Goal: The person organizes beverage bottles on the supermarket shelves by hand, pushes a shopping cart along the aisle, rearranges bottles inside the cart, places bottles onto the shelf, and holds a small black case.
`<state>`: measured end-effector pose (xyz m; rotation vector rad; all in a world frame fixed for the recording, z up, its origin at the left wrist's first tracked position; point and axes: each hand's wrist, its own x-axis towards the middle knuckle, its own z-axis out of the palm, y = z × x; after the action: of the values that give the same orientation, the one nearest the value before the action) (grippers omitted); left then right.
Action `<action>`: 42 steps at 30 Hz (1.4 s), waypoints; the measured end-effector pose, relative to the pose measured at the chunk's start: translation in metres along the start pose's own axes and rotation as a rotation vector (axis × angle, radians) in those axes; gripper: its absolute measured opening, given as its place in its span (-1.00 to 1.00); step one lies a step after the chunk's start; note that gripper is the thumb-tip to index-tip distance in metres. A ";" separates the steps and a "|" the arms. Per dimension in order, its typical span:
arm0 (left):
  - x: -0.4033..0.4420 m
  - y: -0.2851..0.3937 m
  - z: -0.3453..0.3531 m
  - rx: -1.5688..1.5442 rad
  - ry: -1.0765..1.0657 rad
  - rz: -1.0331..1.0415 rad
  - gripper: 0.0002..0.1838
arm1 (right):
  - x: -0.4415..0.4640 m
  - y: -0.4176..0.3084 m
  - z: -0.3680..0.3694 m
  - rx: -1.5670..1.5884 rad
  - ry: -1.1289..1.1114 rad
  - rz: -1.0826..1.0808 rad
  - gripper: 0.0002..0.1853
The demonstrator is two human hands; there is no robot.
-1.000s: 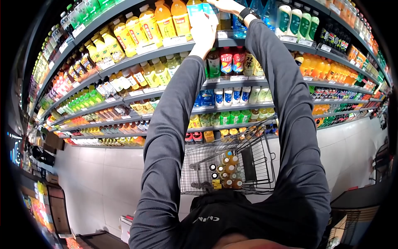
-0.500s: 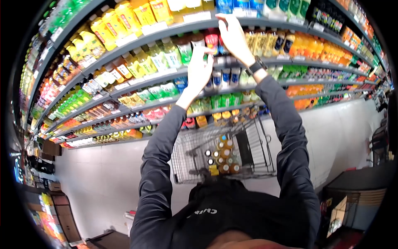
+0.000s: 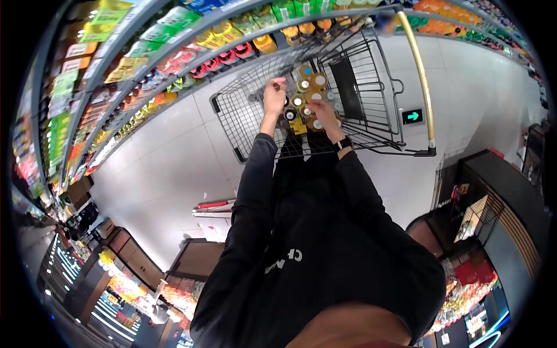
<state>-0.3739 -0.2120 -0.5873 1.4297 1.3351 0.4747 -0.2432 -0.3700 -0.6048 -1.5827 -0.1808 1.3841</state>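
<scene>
Inside the wire shopping cart (image 3: 235, 130) stands a cluster of bottles (image 3: 318, 81), seen from above, with white, brown and blue caps. My right hand (image 3: 326, 120), a dark band at its wrist, is among them with its fingers closed around the top of one bottle, mostly covered by the hand. To the left of the cluster, my left hand (image 3: 274, 97) is above the cart with curled fingers. Something small and pinkish shows at its fingertips, too blurred to name. A yellow label or pack (image 3: 298, 126) is beside the bottles near my body.
Shelves of bottled drinks (image 3: 223, 37) curve along the far side and left. The cart's yellowish handle (image 3: 419, 64) is to the right. A floor sign with a green arrow (image 3: 412, 116) lies beyond the cart. Dark display stands (image 3: 493, 191) are behind on the right.
Both hands have come down from the upper drink shelf into the cart. The view has tilted downward, so the cart sits higher in the picture and its handle now shows.
</scene>
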 end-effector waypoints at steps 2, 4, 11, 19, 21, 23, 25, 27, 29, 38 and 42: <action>-0.003 -0.031 0.008 0.016 -0.040 -0.077 -0.75 | -0.003 0.028 -0.008 -0.035 -0.010 0.012 -0.75; 0.012 -0.076 0.020 0.010 -0.065 -0.010 -0.77 | 0.002 0.038 -0.013 -0.107 0.019 -0.028 -0.75; 0.088 -0.152 0.035 0.236 -0.154 -0.144 -0.69 | 0.067 0.016 -0.017 -0.670 0.130 -0.263 -0.73; 0.145 -0.176 0.087 0.422 -0.203 -0.058 -0.72 | 0.167 -0.001 -0.027 -0.999 0.287 -0.750 -0.52; 0.153 -0.185 0.097 0.417 -0.201 -0.042 -0.64 | 0.167 -0.034 -0.020 -0.823 0.038 -0.254 -0.38; 0.155 -0.184 0.104 0.456 -0.210 -0.056 -0.58 | 0.182 -0.012 -0.034 -0.894 -0.013 -0.318 -0.35; 0.165 -0.204 0.114 0.517 -0.272 0.097 -0.37 | 0.196 0.000 -0.038 -0.960 -0.041 -0.381 -0.37; 0.164 -0.220 0.125 0.594 -0.266 0.260 -0.34 | 0.205 0.021 -0.040 -0.975 0.003 -0.560 -0.48; 0.162 -0.226 0.130 0.529 -0.360 0.166 -0.29 | 0.216 0.045 -0.039 -1.073 0.112 -0.710 -0.55; 0.180 -0.207 0.128 0.656 -0.421 0.152 -0.24 | 0.219 0.036 -0.019 -1.216 0.086 -0.606 -0.53; 0.182 -0.201 0.127 0.732 -0.436 0.145 -0.27 | 0.222 0.040 -0.022 -1.150 0.090 -0.691 -0.56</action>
<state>-0.3062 -0.1445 -0.8714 2.0870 1.0858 -0.2738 -0.1685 -0.2555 -0.7860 -2.1338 -1.5193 0.6111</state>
